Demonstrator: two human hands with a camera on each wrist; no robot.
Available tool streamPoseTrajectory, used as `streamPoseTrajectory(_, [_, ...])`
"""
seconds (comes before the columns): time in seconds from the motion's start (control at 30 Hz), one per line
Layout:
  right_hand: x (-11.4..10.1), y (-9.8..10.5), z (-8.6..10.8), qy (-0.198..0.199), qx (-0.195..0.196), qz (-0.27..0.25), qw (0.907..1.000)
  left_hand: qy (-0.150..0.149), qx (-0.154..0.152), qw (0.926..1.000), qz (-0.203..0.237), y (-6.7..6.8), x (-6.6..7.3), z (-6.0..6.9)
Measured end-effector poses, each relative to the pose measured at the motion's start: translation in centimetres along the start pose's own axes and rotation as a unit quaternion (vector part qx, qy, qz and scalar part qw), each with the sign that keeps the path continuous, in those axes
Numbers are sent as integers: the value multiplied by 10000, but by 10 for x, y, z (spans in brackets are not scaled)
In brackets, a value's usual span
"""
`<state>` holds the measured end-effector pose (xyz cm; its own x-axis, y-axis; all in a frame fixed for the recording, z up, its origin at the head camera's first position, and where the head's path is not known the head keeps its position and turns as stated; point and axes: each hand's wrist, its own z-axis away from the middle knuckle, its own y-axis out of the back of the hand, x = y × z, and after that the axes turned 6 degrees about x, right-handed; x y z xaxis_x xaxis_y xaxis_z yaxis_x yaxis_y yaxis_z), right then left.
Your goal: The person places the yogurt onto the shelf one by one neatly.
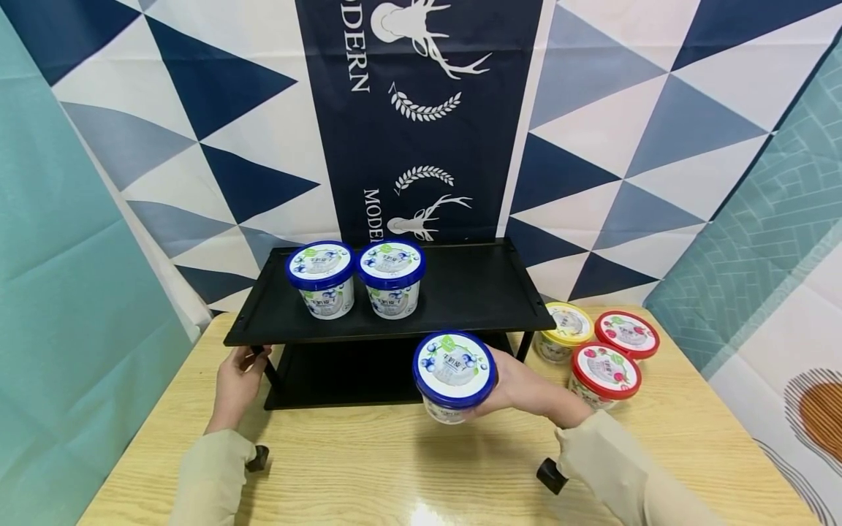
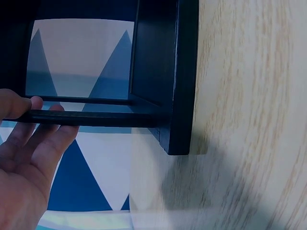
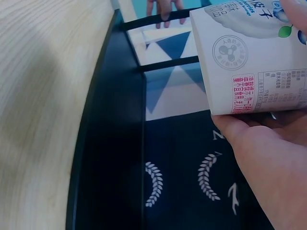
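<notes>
Right hand (image 1: 516, 386) grips 1 blue-lidded tub (image 1: 454, 371); left hand (image 1: 237, 381) pinches a black rack post (image 2: 105, 118).

The dark wall cloth (image 1: 434, 142) reads "MODERN"; the held tub (image 3: 254, 57) bears "皮子" and, in red, "温馨提示".

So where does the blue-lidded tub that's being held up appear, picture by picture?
Head: the tub is slightly right of centre, in the lower half.
Left wrist: not in this picture.
Right wrist: upper right, partly cut off by the frame.
Shared landmark: the black shelf, seen in all three views.
</notes>
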<state>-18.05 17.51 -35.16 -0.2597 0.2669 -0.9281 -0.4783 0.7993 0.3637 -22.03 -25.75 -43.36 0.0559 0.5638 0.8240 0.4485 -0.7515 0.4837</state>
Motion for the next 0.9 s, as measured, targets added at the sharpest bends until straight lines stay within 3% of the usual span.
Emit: streamPoseTrajectory(0.9, [-35,41,8,47,446,236,9987,32,-21,10000,3,1,3,1])
